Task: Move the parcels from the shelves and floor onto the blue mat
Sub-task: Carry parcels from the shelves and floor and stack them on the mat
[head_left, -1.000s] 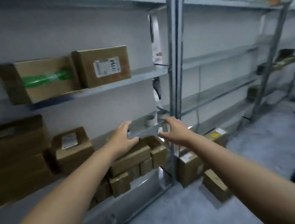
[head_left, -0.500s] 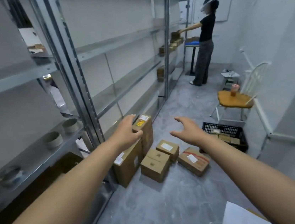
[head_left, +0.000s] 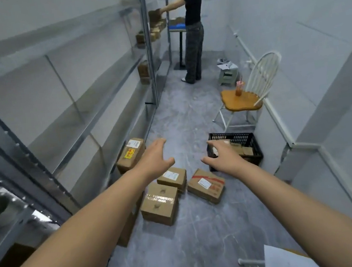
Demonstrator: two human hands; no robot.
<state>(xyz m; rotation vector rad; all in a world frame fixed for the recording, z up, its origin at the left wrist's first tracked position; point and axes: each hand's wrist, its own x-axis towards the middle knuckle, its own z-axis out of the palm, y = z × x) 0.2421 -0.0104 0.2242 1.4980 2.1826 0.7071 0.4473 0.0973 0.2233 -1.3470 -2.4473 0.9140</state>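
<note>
1. My left hand (head_left: 154,158) and right hand (head_left: 224,157) are both empty. The fingers are spread wide and the palms face down, just above centre of the frame.
2. Below them, in the lower centre, four parcels lie on the floor (head_left: 206,240). They are a yellow-labelled parcel (head_left: 130,155) standing by the shelving (head_left: 89,82), a white-labelled parcel (head_left: 172,178), a clear-taped parcel (head_left: 159,204) and a red-taped parcel (head_left: 205,185). A fifth box is mostly hidden under my left forearm.
3. A black crate (head_left: 244,136) right of centre holds more small boxes. I cannot tell whether they count.
4. At the top centre, a blue sheet (head_left: 176,26) lies on a small tabletop (head_left: 178,30) beside another person (head_left: 193,31). I take it for the mat. It is too small in the frame to show whether anything is on it.
5. More shelf parcels (head_left: 153,31) sit on the far racks, upper centre.
6. My reading is that the job is near its start from my side. Nothing is gripped, the floor cluster is untouched, and the mat is well apart from it.
</note>
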